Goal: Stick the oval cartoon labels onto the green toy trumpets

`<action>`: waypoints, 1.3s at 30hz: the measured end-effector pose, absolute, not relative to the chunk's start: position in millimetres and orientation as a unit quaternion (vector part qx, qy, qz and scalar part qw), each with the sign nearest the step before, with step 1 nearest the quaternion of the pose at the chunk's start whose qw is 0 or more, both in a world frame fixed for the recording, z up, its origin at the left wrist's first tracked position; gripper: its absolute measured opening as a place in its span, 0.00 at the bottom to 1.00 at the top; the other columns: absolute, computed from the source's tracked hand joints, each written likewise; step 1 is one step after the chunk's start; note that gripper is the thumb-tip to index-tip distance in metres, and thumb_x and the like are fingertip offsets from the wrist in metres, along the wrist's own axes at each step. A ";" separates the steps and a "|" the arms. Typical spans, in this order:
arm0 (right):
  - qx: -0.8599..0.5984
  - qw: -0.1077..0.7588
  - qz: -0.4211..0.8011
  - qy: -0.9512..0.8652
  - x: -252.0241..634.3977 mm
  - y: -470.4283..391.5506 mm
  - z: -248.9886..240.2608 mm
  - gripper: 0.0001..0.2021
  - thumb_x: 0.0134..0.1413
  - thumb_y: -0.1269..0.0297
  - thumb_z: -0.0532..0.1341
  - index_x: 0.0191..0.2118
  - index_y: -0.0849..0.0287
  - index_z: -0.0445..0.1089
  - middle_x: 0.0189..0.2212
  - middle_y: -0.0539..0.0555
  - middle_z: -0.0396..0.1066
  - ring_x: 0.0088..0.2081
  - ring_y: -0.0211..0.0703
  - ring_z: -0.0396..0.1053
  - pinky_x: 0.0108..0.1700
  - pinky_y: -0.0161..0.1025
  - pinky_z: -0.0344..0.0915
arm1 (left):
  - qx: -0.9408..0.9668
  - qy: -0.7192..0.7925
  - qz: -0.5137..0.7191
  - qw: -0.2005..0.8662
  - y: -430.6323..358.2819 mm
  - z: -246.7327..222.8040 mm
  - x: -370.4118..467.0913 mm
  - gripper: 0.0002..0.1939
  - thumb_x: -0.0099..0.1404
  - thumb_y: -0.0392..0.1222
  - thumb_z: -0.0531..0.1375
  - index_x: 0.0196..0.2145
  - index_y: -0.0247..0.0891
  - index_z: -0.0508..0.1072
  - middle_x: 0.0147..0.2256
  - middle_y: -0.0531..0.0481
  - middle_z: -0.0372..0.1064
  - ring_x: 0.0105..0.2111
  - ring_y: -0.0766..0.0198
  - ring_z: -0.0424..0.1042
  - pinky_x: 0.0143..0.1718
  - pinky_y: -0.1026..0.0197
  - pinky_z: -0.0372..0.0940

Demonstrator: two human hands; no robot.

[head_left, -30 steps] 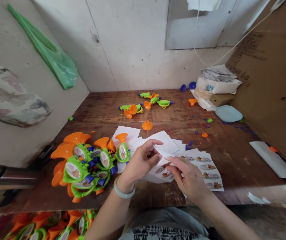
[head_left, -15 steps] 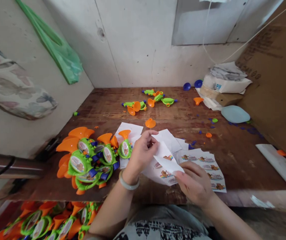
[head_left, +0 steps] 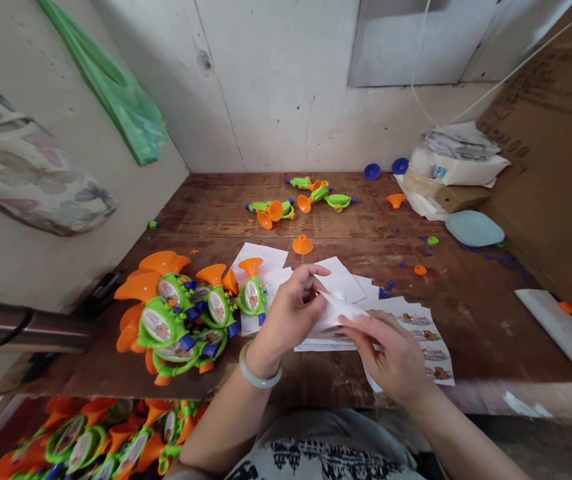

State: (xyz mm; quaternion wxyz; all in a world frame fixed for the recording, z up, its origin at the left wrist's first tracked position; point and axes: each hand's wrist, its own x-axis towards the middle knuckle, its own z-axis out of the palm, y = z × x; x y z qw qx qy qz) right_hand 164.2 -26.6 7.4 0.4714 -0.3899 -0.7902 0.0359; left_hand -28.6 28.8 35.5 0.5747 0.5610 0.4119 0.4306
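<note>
Between my two hands is a white sticker sheet (head_left: 339, 312), bent so that mostly its blank side shows. My left hand (head_left: 296, 303) pinches its left edge, and my right hand (head_left: 389, 350) pinches its lower right edge. Beneath and beside the right hand lies a printed sticker sheet (head_left: 429, 340) with rows of small bear pictures. More white papers (head_left: 341, 279) are spread under the hands. Left of my left hand stands a green toy trumpet (head_left: 252, 297) with an orange bell and an oval sticker. A pile of similar toy trumpets (head_left: 159, 320) sits further left.
Several green and orange toys (head_left: 271, 212) lie at the back of the table, with an orange cone (head_left: 303, 245) in front. A pale blue lid (head_left: 475, 229) and a white box (head_left: 466, 167) are at right. A steel flask (head_left: 26, 330) lies at left, above a full crate of toys (head_left: 91, 440).
The sheet between my hands has folded over, hiding its printed pictures. My right hand has moved slightly up and stays pinched on it. The view has shifted a little.
</note>
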 end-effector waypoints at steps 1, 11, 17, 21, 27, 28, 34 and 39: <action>-0.371 0.473 0.017 -0.799 165.5 -27.0 3.8 0.21 0.64 0.77 0.62 0.58 0.47 0.73 0.36 0.50 0.83 0.36 0.44 0.80 0.37 0.39 0.80 | 0.556 0.421 0.438 0.567 29.3 34.4 -28.7 0.18 0.61 0.37 0.64 0.49 0.40 0.68 0.31 0.55 0.69 0.28 0.67 0.66 0.30 0.64 0.60; -0.325 0.436 -0.056 -0.837 188.7 -53.7 29.1 0.15 0.67 0.73 0.59 0.50 0.46 0.76 0.27 0.48 0.80 0.25 0.42 0.76 0.25 0.38 0.73 | 0.708 0.527 0.346 0.318 71.7 -18.9 -15.6 0.17 0.68 0.28 0.56 0.53 0.39 0.69 0.36 0.49 0.75 0.34 0.59 0.75 0.39 0.58 0.68; -0.449 0.554 0.076 -0.697 195.5 70.1 7.4 0.36 0.63 0.70 0.65 0.72 0.49 0.54 0.55 0.59 0.78 0.31 0.41 0.76 0.32 0.40 0.77 | 0.749 0.540 0.297 0.245 100.2 -44.4 3.4 0.15 0.68 0.24 0.55 0.46 0.36 0.77 0.50 0.35 0.77 0.56 0.43 0.73 0.59 0.36 0.66; -0.524 0.511 0.175 -0.659 184.8 222.1 -18.0 0.48 0.56 0.69 0.63 0.78 0.54 0.38 0.70 0.70 0.60 0.51 0.51 0.77 0.49 0.49 0.78 | 0.766 0.534 0.288 0.212 86.3 -49.3 0.4 0.18 0.64 0.23 0.58 0.48 0.36 0.77 0.58 0.34 0.74 0.63 0.38 0.68 0.61 0.30 0.66; -0.559 0.486 0.209 -0.638 148.2 372.1 -19.4 0.53 0.54 0.69 0.64 0.79 0.58 0.35 0.74 0.75 0.51 0.65 0.65 0.69 0.64 0.60 0.68 | 0.789 0.467 0.336 0.216 59.2 -53.1 -28.6 0.19 0.65 0.27 0.59 0.50 0.41 0.77 0.57 0.39 0.76 0.59 0.44 0.73 0.60 0.37 0.72; -0.561 0.479 0.221 -0.638 142.8 383.8 -20.3 0.52 0.54 0.69 0.65 0.79 0.57 0.37 0.74 0.74 0.52 0.64 0.65 0.69 0.64 0.60 0.68 | 0.786 0.459 0.345 0.231 56.4 -52.0 -32.3 0.18 0.66 0.28 0.58 0.51 0.41 0.76 0.56 0.39 0.77 0.58 0.46 0.75 0.58 0.40 0.74; -0.533 0.471 0.291 -0.640 136.7 391.6 -24.5 0.49 0.49 0.71 0.69 0.76 0.57 0.52 0.62 0.66 0.72 0.49 0.55 0.76 0.58 0.57 0.72 | 0.731 0.449 0.397 0.327 48.2 -47.5 -36.9 0.15 0.68 0.32 0.59 0.49 0.44 0.78 0.54 0.42 0.79 0.53 0.53 0.79 0.56 0.50 0.76; -0.510 0.536 0.342 -0.579 154.5 332.5 -2.4 0.60 0.49 0.57 0.70 0.79 0.47 0.32 0.66 0.65 0.64 0.32 0.40 0.72 0.30 0.41 0.74 | 0.657 0.465 0.476 0.354 53.6 -49.5 -36.4 0.15 0.70 0.34 0.59 0.51 0.45 0.79 0.56 0.41 0.78 0.54 0.52 0.78 0.52 0.50 0.76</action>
